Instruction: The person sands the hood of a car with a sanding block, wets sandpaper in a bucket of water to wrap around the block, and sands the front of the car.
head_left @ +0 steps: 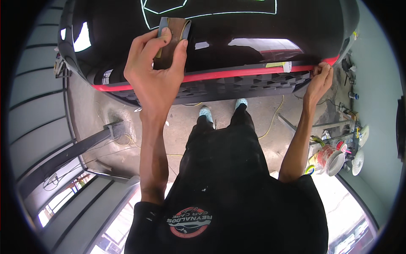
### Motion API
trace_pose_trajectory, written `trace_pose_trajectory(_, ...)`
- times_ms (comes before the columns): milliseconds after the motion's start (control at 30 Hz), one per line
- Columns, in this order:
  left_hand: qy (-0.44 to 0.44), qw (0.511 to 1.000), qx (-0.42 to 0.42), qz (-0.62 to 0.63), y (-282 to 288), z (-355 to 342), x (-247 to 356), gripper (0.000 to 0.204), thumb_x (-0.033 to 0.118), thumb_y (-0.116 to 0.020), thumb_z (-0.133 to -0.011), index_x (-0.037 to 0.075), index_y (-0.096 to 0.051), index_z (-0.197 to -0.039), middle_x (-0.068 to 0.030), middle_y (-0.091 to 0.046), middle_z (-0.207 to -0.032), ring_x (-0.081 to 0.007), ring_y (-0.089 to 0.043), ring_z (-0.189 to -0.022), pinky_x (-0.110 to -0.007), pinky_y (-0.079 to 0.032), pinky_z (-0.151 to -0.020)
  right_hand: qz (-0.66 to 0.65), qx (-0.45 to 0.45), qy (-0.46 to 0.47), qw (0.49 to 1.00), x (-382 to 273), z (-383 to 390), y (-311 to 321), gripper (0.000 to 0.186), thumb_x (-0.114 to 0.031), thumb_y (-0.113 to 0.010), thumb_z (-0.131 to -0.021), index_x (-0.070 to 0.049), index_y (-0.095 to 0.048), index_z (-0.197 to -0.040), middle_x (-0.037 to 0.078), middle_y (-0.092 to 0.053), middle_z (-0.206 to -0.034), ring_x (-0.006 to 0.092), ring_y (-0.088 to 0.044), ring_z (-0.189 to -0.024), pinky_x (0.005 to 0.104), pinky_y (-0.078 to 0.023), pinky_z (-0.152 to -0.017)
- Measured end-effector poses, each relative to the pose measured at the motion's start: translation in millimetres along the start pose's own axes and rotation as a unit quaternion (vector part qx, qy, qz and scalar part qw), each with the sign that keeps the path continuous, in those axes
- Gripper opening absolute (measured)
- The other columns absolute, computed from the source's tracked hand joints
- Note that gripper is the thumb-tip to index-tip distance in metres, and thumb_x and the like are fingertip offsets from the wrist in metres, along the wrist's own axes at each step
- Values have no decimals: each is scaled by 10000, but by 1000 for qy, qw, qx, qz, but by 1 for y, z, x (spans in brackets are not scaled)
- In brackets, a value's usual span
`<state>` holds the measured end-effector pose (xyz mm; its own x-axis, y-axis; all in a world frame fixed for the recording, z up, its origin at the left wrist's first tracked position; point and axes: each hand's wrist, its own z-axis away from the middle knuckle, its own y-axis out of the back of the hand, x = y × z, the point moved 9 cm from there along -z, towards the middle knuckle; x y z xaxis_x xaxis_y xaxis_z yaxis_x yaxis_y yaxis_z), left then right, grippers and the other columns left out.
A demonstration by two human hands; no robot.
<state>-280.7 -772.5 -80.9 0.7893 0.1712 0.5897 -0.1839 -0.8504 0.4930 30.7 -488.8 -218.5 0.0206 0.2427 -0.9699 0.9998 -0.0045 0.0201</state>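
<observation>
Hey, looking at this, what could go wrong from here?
The block in the left hand might scuff the glossy black panel if it slips. The right hand, at the right end of the red strip, could pull that end loose if it tugs. The yellow cable near the shoes might catch a foot.

glossy, smooth black bodywork [220,27]; matt plastic-looking grille [253,81]; matt cloth shirt [253,211]; rough concrete-looking floor [277,144]
</observation>
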Motion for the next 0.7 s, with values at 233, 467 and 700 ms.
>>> trace_pose_trajectory(233, -39, 998, -7, -40, 1, 4, 4, 224, 85, -832, -760, 5, -732, -943, -100, -693, -990, -172, -679, -794, -261, -529, -637, 107, 16, 32, 994, -9, 5, 3, 320, -265, -468, -1051, -2, -567, -898, -1, -488, -729, 77, -428, -650, 250, -361, -598)
trace_pose_trajectory(467, -77, 994, 28, -70, 4, 3, 8, 243, 115, -835, -784, 9, -749, -984, -90, -720, -1061, -147, -698, -870, -245, -542, -697, 145, -32, 45, 988, -11, 4, 1, 321, -279, -508, -1036, 17, -595, -947, 7, -532, -768, 78, -461, -689, 247, -390, -634)
trace_pose_trajectory(700, -31, 997, 16, -71, -2, 4, 14, 255, 106, -833, -788, 12, -752, -1011, -94, -725, -1078, -149, -701, -897, -252, -549, -757, 141, -61, 49, 987, -11, 1, 1, 296, -259, -521, -1033, 20, -604, -980, 0, -523, -749, 71, -445, -663, 243, -374, -610)
